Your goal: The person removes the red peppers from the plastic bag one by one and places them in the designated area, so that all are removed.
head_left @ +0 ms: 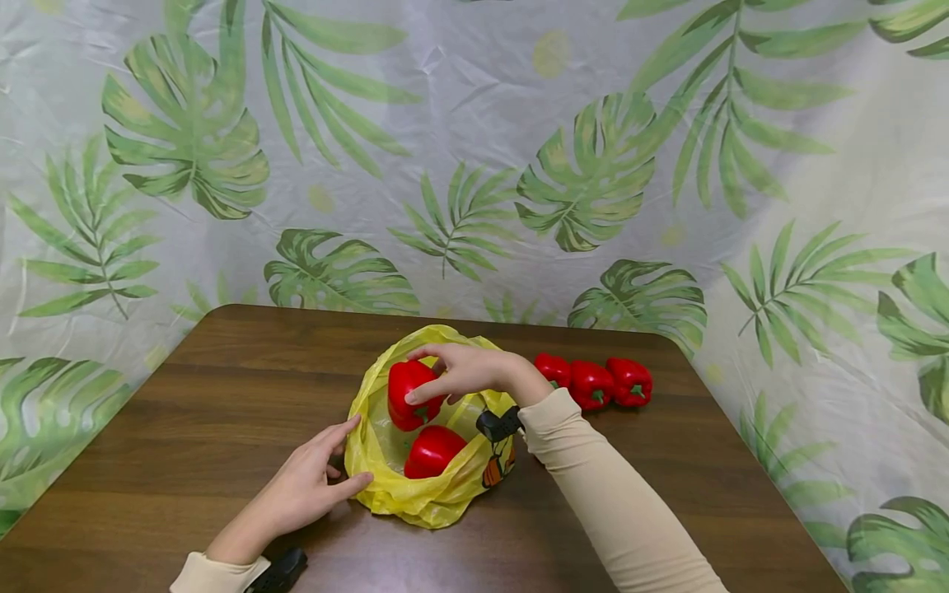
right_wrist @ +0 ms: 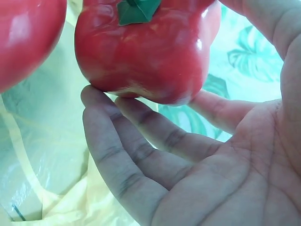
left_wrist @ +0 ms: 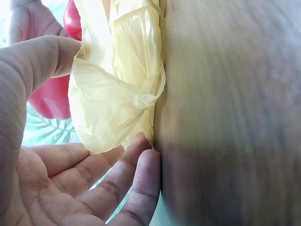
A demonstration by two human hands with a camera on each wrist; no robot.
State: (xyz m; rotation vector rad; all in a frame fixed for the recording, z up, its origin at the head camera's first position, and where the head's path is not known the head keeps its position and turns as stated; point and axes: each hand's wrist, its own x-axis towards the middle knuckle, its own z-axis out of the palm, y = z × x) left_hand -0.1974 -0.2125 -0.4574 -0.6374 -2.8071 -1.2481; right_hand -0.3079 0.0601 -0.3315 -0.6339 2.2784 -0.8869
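Observation:
A yellow plastic bag (head_left: pixel 426 512) stands with its mouth spread wide on the wooden table. Inside it lies a red bell pepper (head_left: pixel 435 451). Over the bag's opening, my right hand (head_left: pixel 474 371) holds another red bell pepper (head_left: pixel 406 385) between thumb and fingers; its green stem (right_wrist: pixel 138 10) shows in the right wrist view. My left hand (head_left: pixel 307 486) is at the bag's left side, thumb and fingers spread. In the left wrist view its thumb (left_wrist: pixel 59 56) touches the yellow film, and the fingertips rest against the bag's lower part.
Three red bell peppers (head_left: pixel 591 385) sit in a row on the table (head_left: pixel 245 395), right of the bag and behind the right forearm. A leaf-patterned cloth (head_left: pixel 474 148) hangs behind the table's far edge. Each wrist wears a black camera (head_left: pixel 498 424).

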